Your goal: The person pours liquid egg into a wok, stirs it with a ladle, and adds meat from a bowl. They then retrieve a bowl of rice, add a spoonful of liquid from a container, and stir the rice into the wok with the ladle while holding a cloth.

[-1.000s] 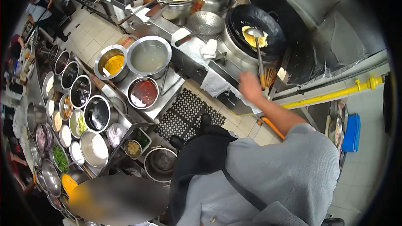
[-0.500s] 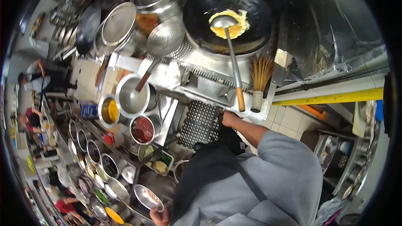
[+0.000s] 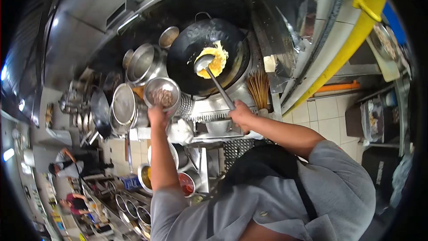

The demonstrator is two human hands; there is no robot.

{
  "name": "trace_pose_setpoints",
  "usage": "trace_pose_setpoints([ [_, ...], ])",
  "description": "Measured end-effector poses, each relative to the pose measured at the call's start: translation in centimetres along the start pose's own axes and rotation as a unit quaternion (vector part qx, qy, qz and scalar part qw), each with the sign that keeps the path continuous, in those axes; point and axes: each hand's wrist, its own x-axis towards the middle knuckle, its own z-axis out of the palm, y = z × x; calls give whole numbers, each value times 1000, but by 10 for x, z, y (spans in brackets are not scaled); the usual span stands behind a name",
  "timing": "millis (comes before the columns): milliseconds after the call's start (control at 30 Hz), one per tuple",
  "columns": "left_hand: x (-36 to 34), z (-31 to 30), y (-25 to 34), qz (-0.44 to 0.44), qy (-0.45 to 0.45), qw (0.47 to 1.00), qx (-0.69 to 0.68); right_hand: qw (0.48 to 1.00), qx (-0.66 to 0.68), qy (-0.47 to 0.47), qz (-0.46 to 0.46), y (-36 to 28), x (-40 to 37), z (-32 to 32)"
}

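My left hand (image 3: 158, 117) grips the near rim of a metal bowl (image 3: 174, 88), which is tilted a little beside the wok. In the bowl lie small pinkish-brown pieces (image 3: 161, 98), probably meat. My right hand (image 3: 242, 115) is closed round the handle of a ladle (image 3: 216, 82), covering its wooden end. The ladle's round head rests on yellow egg (image 3: 218, 64), partly set with frilly edges, inside the black wok (image 3: 183, 50).
A bamboo brush (image 3: 258, 90) stands right of the wok. Strainers (image 3: 124, 103) and metal pots (image 3: 141, 62) crowd the left. A white cloth (image 3: 182, 131) lies on the stove's front edge. Co-workers (image 3: 73, 165) stand far left. A yellow pipe (image 3: 345, 58) runs along the right.
My left hand has brought the metal bowl from the lower left up beside the wok. My right hand has risen from near my waist and taken hold of the ladle. The view has shifted.
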Motion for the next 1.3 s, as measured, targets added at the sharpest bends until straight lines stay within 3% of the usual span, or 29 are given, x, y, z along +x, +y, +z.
trace_pose_setpoints([
  [33,29,35,26,-85,34,988,-124,1000,11,8,-5,-3,-10,-8],
  [67,54,57,31,-77,25,989,-123,995,-50,24,-82,-2,-23,-26],
  [100,81,78,24,-44,44,997,43,980,-116,39,-158,0,-31,-44],
  [167,116,114,8,18,91,928,362,965,-165,55,-198,10,-35,-73],
  [200,115,130,15,42,89,920,379,964,-170,56,-199,22,-31,-85],
  [267,114,154,31,99,74,903,410,941,-126,98,-299,34,-22,-99],
  [367,120,165,45,138,70,883,443,957,-122,37,-261,12,-42,-120],
  [433,126,162,47,215,115,855,458,954,-121,49,-270,7,-48,-120],
  [567,126,160,40,191,183,858,440,958,-157,32,-237,-20,-47,-109],
  [600,121,158,35,189,75,880,430,965,-144,15,-219,-21,-42,-105],
  [633,107,160,40,154,91,908,378,963,-150,8,-224,-20,-38,-101],
  [700,98,139,29,125,164,915,347,954,-145,65,-256,-13,-28,-92],
  [733,87,124,29,82,186,924,324,934,-135,64,-324,-4,-21,-90],
  [767,79,105,22,68,212,921,321,930,-148,39,-334,-10,-28,-86],
  [800,68,84,12,-8,204,968,146,966,-80,26,-243,-23,-41,-82],
  [833,53,60,2,-74,200,976,-42,989,-22,9,-145,-30,-48,-76],
  [900,-31,8,3,-105,95,967,-211,991,48,8,-126,-25,-31,-68],
  [967,-127,-42,-17,-235,108,948,-188,990,25,-62,-123,-36,-21,-64],
  [1000,-187,-67,-30,-215,108,927,-288,990,10,-50,-130,-27,-1,-67],
  [1033,-249,-90,-39,-177,111,901,-380,973,222,-37,-44,-8,26,-73],
  [1067,-312,-118,-32,-181,182,884,-390,991,-1,-34,-131,-21,23,-61],
  [1100,-381,-141,-26,-187,245,864,-398,988,47,-111,-99,-16,51,-68],
  [1133,-448,-163,-65,-208,337,856,-332,989,-40,-53,-132,-20,50,-51],
  [1200,-580,-186,-41,-181,482,769,-378,982,-65,-49,-171,-31,44,-16],
  [1300,-753,-197,-74,-82,745,564,-346,986,-55,-73,-136,-54,35,31],
])
